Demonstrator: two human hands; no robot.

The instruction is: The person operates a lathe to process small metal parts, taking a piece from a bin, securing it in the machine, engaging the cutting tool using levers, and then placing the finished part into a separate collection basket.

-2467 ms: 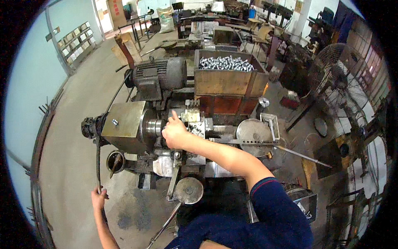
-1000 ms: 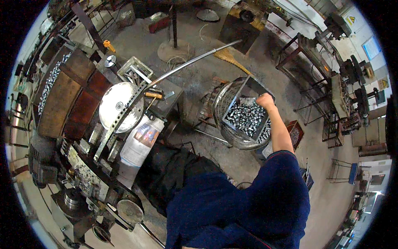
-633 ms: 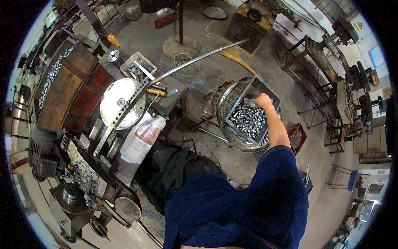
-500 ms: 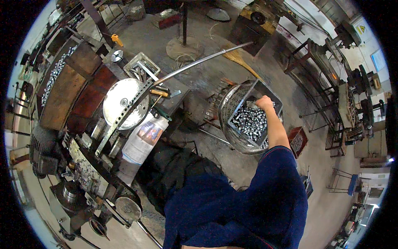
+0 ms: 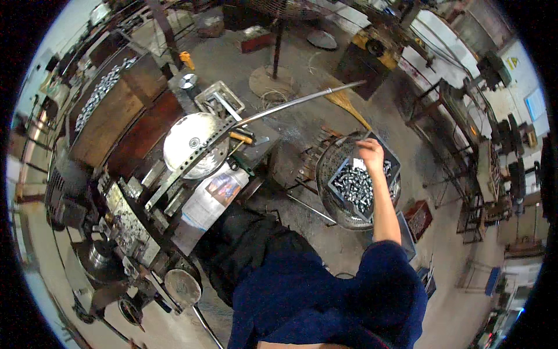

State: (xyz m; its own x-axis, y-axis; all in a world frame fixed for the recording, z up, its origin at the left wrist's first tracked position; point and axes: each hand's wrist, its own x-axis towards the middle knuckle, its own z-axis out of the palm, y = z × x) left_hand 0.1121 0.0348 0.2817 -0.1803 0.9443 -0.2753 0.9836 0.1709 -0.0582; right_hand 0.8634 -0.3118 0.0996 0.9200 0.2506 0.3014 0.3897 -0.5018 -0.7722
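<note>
My right hand [image 5: 371,154] is raised over the far part of a grey square bin [image 5: 390,152], fingers bent and pointing left. They look closed, but whatever they may hold is hidden. Many small shiny metal cylinders [image 5: 356,187] lie heaped in the bin. A small white patch shows just beneath the fingers; I cannot make out what it is. The bin sits tilted in a round perforated metal basin [image 5: 326,168]. My left hand is out of sight.
To the left a machine carries a round metal disc [image 5: 183,136] and a long perforated bar [image 5: 192,160]. An orange-handled hammer [image 5: 240,138] and printed paper [image 5: 209,200] lie nearby. A broom [image 5: 347,104] lies beyond the basin; a red box [image 5: 417,218] stands right of it.
My right hand has lifted off the heap of metal cylinders and now hangs above the bin. The whole view has shifted slightly, and more of a grey tray beside the basin shows.
</note>
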